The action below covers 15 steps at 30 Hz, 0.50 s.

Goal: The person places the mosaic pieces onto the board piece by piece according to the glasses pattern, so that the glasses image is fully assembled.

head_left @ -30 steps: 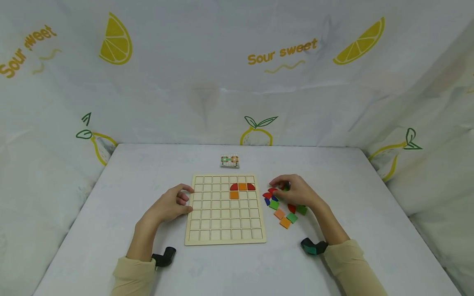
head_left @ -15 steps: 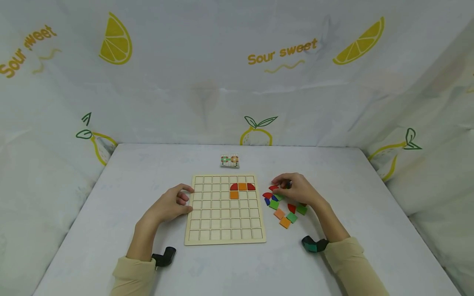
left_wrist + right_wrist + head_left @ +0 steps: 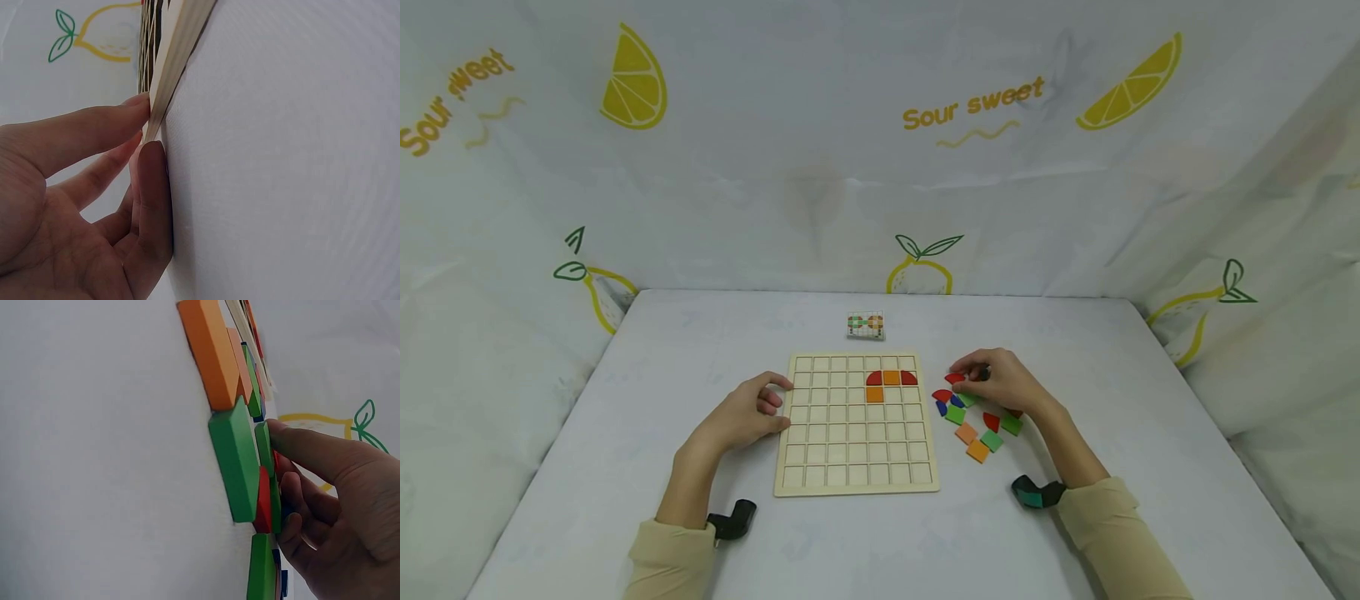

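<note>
On the table (image 3: 850, 546), the left hand (image 3: 748, 410) is at the left edge of the grid board (image 3: 835, 433), the card (image 3: 866, 325) lies behind it, and the loose tiles (image 3: 977, 451) lie to its right, partly beneath the right hand (image 3: 998, 385). In row 2 from the back, 3 set tiles (image 3: 891, 378) sit side by side, with 1 single tile (image 3: 875, 395) before the leftmost.

White table (image 3: 865, 550) | wooden grid board (image 3: 837, 454) | patterned card (image 3: 866, 325) beyond it | loose coloured tiles (image 3: 966, 433) right of board
</note>
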{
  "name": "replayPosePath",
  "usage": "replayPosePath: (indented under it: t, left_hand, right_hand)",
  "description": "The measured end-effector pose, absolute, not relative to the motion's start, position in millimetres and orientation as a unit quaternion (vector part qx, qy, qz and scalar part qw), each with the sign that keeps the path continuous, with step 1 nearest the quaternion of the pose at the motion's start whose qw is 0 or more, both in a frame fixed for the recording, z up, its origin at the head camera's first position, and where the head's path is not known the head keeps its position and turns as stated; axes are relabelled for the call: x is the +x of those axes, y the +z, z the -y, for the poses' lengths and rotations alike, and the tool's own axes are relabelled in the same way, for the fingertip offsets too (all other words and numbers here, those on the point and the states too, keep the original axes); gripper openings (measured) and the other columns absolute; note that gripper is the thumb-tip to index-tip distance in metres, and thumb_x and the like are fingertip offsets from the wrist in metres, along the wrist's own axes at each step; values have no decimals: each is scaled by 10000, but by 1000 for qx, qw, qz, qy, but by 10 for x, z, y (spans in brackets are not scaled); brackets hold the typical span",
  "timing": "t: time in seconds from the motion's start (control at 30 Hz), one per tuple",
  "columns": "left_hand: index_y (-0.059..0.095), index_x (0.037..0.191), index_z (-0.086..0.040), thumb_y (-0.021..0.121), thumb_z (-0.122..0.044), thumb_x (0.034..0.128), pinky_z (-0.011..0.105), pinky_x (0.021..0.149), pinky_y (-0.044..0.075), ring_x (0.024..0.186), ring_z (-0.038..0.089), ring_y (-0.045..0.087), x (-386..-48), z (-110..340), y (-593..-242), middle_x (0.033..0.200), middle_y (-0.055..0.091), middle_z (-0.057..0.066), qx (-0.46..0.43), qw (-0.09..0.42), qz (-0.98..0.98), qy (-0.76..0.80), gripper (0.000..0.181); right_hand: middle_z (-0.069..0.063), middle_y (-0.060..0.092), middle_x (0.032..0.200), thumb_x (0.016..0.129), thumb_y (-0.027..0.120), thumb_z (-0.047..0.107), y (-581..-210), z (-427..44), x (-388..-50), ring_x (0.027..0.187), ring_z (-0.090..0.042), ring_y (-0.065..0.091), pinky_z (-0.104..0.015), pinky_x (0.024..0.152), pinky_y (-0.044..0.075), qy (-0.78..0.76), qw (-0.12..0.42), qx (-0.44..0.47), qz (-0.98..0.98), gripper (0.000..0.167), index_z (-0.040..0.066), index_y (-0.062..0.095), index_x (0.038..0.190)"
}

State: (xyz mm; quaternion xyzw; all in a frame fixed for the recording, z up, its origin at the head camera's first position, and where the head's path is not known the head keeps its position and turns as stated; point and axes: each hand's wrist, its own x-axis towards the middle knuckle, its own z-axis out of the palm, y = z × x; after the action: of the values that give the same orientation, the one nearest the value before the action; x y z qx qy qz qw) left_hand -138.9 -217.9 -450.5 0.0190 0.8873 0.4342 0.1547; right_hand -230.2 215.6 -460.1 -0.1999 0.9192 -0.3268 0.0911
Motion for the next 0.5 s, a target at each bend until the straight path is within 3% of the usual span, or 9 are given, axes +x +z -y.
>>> replayPosePath:
  t: [0.5]
  left_hand:
    - [618, 1394, -79, 819, -64, 896, 335, 847, 468, 1000, 208, 575, -1393, 2190, -4506, 1120, 607, 108, 24, 153, -887, 434, 537]
  right_hand:
    - [-23, 702, 926, 947, 852, 184, -4560, -2069, -2234, 880, -194, 594, -203, 734, 504, -353, 80, -204, -910, 283, 72, 799, 1201]
